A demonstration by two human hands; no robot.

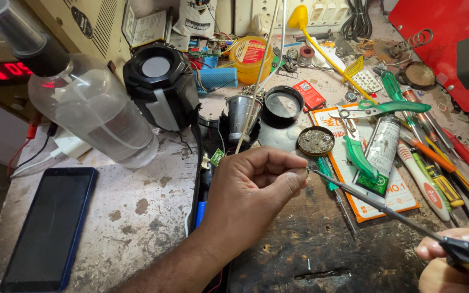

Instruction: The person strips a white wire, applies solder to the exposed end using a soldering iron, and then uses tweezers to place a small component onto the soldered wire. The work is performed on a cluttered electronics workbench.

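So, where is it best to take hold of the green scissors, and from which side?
Grip the green scissors by the green handles at their right end, coming from above. They lie flat on the orange packet, and the blades point left, probably best avoided.

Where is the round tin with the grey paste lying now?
In the head view the round tin lies open on the bench right of centre, just beyond the left hand, below the black lens ring and beside the green-handled scissors.

Electronics repair workshop: a stained workbench (137, 217) carries screwdrivers (435, 173), scissors (375, 110), a tin of soldering paste (316, 141), a small circuit board (217, 157) and loose wires (28, 157).
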